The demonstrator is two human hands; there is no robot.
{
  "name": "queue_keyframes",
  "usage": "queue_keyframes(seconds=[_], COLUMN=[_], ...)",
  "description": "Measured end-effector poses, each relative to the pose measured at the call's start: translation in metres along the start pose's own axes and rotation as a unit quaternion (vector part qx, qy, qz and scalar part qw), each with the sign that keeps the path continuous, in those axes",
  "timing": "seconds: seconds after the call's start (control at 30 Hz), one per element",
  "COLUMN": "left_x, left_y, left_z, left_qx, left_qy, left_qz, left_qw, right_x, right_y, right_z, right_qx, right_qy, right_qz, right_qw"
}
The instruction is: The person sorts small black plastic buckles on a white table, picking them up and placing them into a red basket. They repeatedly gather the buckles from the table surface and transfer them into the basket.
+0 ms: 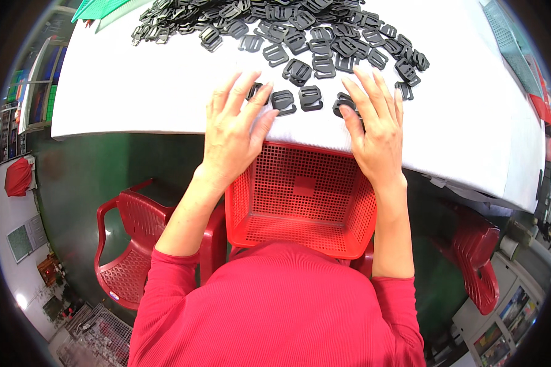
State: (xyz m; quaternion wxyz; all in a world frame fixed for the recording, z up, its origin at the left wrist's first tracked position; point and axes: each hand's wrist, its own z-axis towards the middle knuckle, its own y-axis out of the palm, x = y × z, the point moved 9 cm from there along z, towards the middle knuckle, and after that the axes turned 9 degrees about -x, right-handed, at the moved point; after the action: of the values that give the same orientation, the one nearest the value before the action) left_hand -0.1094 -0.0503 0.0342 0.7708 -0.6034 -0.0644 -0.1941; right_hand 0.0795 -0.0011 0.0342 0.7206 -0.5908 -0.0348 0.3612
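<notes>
Black strap buckles lie on a white-covered table [134, 92], most of them in a heap [300, 15] at the far side. Near the front edge, one buckle [283, 102] and another buckle [310, 98] lie singly between my hands. My left hand [231, 131] is spread palm down at the edge, its index finger over a partly hidden buckle. With fingers apart, my right hand [378, 131] rests over another partly covered buckle [344, 106]. Whether either hand presses on its buckle, I cannot tell. Neither hand grips anything visible.
Below the table edge, between my forearms, sits a red perforated basket [300, 223]. A red plastic chair [134, 244] stands to the left, another chair [480, 263] to the right. A green basket [98, 8] and a grey-blue tray [511, 43] are at the table's far corners.
</notes>
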Motion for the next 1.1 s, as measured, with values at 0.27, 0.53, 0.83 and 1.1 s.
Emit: queue_keyframes(seconds=[0.27,0.53,0.83,1.1], left_x=[0.016,0.031,0.011,0.016], left_y=[0.022,0.035,0.012,0.029], left_z=[0.033,0.038,0.024,0.021], left_qx=[0.000,-0.022,-0.038,-0.069], left_qy=[0.042,0.079,0.039,0.068], left_qz=[0.055,0.027,-0.078,-0.102], left_qw=[0.998,0.996,0.995,0.990], right_x=[-0.017,0.013,0.042,0.016], right_y=[0.019,-0.009,-0.032,-0.003], right_z=[0.049,0.036,-0.001,-0.002], right_qx=[0.004,0.049,0.061,0.027], right_qy=[-0.153,-0.049,0.049,0.027], right_qz=[-0.059,0.102,0.072,0.102], right_qw=[0.986,0.992,0.994,0.994])
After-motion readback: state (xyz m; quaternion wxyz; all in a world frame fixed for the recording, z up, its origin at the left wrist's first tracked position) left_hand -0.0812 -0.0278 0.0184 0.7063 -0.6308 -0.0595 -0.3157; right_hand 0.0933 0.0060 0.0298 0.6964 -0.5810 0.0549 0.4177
